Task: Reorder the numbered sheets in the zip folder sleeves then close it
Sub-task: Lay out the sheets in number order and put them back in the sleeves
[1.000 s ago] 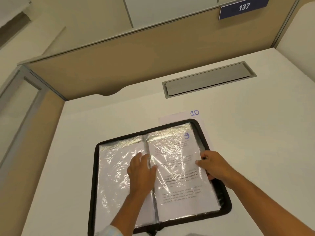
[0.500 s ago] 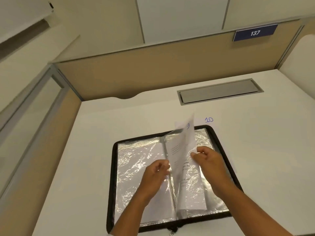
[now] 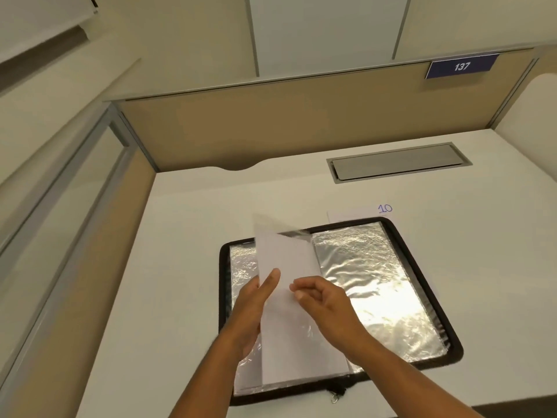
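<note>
The black zip folder [image 3: 428,285] lies open on the white desk, its shiny clear sleeves facing up. One sleeve page with a white sheet [image 3: 286,257] inside stands lifted over the folder's middle, its blank back toward me. My left hand [image 3: 253,300] holds that page at its left edge, thumb on the front. My right hand [image 3: 322,300] pinches the same page from the right with curled fingers. A loose sheet marked 10 [image 3: 364,211] sticks out from under the folder's far edge. The zip pull [image 3: 334,396] hangs at the near edge.
A grey cable hatch [image 3: 398,162] is set into the white desk [image 3: 187,267] at the far right. Tan partition walls [image 3: 271,128] close the desk at the back and left. A blue plate reading 137 [image 3: 461,66] sits on the back partition.
The sleeve page with sheet 9 has been lifted from the right side and swung leftward past upright. My left hand left the spine and took the page's edge; the view tilted up.
</note>
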